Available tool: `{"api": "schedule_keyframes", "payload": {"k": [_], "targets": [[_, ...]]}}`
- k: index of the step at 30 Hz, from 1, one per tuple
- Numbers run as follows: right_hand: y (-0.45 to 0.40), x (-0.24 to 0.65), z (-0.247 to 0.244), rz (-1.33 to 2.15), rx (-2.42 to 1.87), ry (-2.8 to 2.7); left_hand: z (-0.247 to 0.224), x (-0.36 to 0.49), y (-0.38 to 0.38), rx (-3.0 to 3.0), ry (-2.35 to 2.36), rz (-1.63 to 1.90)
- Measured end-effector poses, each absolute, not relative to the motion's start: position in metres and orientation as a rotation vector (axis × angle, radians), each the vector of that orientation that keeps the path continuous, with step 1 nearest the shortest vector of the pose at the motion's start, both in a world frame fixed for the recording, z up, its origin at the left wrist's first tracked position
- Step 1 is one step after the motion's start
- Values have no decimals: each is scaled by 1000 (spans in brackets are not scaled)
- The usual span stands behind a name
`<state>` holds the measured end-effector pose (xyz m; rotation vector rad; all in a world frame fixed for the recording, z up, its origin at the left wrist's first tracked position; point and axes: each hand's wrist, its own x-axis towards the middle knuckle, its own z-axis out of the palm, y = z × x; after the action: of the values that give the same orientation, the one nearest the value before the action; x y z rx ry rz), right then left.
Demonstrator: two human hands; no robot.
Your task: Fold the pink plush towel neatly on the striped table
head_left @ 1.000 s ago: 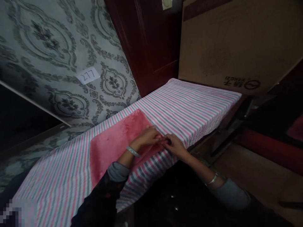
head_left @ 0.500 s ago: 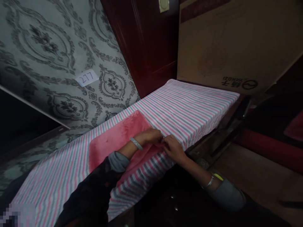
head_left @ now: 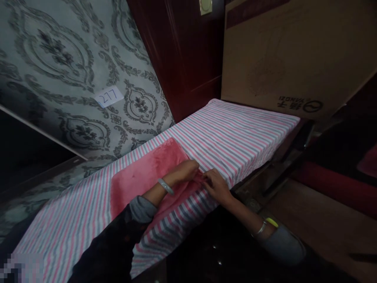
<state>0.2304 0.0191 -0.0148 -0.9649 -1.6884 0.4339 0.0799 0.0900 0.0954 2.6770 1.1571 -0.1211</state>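
Observation:
A flat, rectangular pink plush cushion cover (head_left: 140, 173) lies on the striped cloth (head_left: 232, 137) in front of me. My left hand (head_left: 188, 169) reaches across it, fingers closed on its right edge. My right hand (head_left: 216, 182) pinches the same edge close by, near its front right corner. Between the two hands a short stretch of the edge is pulled up and bunched. The fingertips are partly hidden, so I cannot make out any small part they hold there.
Patterned wallpaper (head_left: 59, 59) with a paper label (head_left: 108, 96) reading 277 rises along the left. A large cardboard box (head_left: 294, 59) stands at the far end, beside a dark red wooden panel (head_left: 188, 51). Brown floor (head_left: 330, 216) shows at the right.
My left hand has shifted slightly left, away from my right hand, and the gap between them is wider. The right hand stays almost in place. The cover still lies flat.

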Motion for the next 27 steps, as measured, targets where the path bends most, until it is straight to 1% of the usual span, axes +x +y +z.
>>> {"api": "schedule_keyframes", "payload": {"k": [5,9,14,27], "targets": [[20,227,-14,450,-922,-1710,85,71,94,2614,1292,53],[20,225,-12,447,-941,-1643,87,66,96,2559,1307,119],[13,226,-10,384,-1022,-1447,93,64,96,2520,1290,143],[15,211,-13,530,-1024,-1514,93,64,95,2510,1309,114]]}}
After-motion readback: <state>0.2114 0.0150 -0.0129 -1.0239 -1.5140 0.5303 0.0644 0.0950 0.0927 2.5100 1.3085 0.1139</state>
